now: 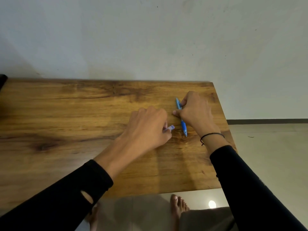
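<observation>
Right grip point(195, 112) pinches blue pen point(183, 126) mid-barrel, tip pointing toward person, low over desk point(66, 114) near right edge. Left grip point(148, 127) just beside it, clamped on small pale lilac piece point(171, 127), mostly hidden.

On wooden table point(66, 114): blue pen point(183, 126), near rt edge.

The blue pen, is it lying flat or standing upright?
Lying flat. The blue pen stretches along the wooden table, tip toward the person; the right hand grips its far half.
</observation>
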The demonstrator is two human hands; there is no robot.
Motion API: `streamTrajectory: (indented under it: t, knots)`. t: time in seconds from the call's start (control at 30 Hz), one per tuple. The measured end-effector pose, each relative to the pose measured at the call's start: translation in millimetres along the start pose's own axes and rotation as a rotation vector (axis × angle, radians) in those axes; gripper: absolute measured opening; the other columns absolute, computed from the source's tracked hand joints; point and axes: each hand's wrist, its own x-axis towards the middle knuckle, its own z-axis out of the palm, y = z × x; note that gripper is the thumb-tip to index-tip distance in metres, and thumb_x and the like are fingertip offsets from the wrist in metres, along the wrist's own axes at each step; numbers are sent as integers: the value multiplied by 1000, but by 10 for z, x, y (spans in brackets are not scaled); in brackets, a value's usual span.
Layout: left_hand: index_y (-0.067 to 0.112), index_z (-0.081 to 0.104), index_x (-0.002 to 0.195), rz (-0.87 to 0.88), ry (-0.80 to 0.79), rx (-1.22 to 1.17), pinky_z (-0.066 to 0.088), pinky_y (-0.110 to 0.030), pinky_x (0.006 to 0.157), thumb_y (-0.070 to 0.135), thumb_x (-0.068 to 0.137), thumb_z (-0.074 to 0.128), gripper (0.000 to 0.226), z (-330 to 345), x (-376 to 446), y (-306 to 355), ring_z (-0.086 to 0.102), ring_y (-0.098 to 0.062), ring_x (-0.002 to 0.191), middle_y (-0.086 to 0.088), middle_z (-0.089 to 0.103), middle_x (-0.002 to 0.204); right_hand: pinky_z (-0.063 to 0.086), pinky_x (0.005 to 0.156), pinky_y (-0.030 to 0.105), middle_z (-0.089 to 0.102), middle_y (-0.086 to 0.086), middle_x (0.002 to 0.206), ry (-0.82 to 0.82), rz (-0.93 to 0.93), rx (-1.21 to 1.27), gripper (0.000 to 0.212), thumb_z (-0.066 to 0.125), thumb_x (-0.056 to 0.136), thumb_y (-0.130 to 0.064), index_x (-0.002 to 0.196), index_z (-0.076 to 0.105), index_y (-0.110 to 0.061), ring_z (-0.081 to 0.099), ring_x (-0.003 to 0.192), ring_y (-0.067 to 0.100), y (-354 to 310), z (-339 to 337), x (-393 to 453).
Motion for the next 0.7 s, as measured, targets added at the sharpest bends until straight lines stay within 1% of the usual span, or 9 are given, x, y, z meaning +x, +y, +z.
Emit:
streamTrajectory:
  t: [0.07,0.1,0.2,0.27,0.33,0.43,0.5,0.6,0.7]
  knots:
    - [32,69,73,-55,42,-128,44,-27,60,43,85,80,20,-95,18,-62,66,-3,68,19,65,61,43,75,40,66,6,107,9,-2,-8,40,85,90,-37,112,60,-15,61,98,28,-3,-35,0]
    - [31,69,70,-79,72,-192,46,-26,59,40,82,81,19,-150,27,-104,66,-1,64,20,62,54,42,72,39,64,4,103,30,-4,-17,38,83,91,-38,111,59,-17,59,95,27,-9,-54,-5]
    - [29,78,80,-112,131,-323,49,-25,68,29,79,80,2,-315,56,-242,68,0,64,14,69,60,29,59,32,58,-1,91,119,-38,-17,28,79,95,-36,107,58,-22,52,91,25,-34,-105,-20]
    - [27,83,81,-135,151,-417,47,-19,66,25,79,82,3,-390,77,-340,63,3,61,11,72,65,26,57,31,53,-3,85,150,-66,-9,24,77,96,-33,105,58,-22,47,91,24,-58,-124,-36]
    - [25,86,80,-168,176,-519,44,-16,65,23,80,85,2,-453,95,-434,61,1,60,9,77,70,31,64,33,56,-3,87,156,-88,-7,21,76,97,-32,105,60,-22,48,91,24,-64,-123,-41]
    - [24,87,81,-186,213,-601,46,-19,66,20,79,89,5,-542,86,-557,61,-2,61,4,81,76,42,73,39,67,-1,97,153,-178,27,16,76,97,-29,103,63,-24,57,91,24,-81,-112,-33]
    - [22,87,80,-195,242,-623,51,-20,65,16,77,91,9,-588,70,-622,63,-4,61,5,81,73,48,71,36,70,-4,90,88,-300,81,13,77,94,-23,100,66,-25,64,86,20,-142,-79,-50]
    - [18,85,77,-239,284,-640,61,-23,67,10,75,89,10,-615,79,-685,70,-2,62,15,81,73,49,68,34,70,-8,81,-91,-510,40,17,78,88,-13,98,70,-24,62,73,11,-280,67,-147]
    - [15,85,78,-252,288,-663,65,-28,77,12,79,88,5,-613,95,-719,78,-5,70,19,83,80,58,78,42,66,-9,82,-235,-610,-35,20,80,85,-13,101,70,-21,65,80,20,-362,272,-271]
